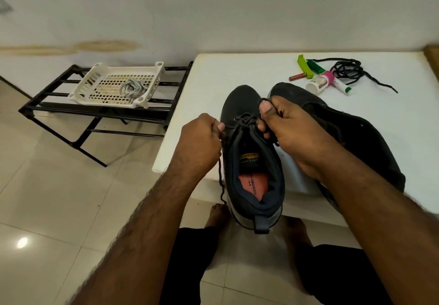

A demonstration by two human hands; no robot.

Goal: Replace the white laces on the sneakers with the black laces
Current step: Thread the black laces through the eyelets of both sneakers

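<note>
Black lace [245, 118]: limp, light | your left hand [202, 143] and right hand [292, 133] each pinch an end | grip near tips, beside sneaker [255, 174] eyelets.

The sneaker [255, 162] I hold over the table [237, 71] is matt dark knit cloth with a padded fabric collar. My black lace [221, 181] looks like rough braided cord. The table is smooth, white and faintly glossy. Left of it, a perforated white plastic basket [116, 83] sits on a black metal rack [95, 114] over glossy floor tiles [47, 209].

Bare forearms, black shorts [332, 276], bare feet [217, 216]
</note>
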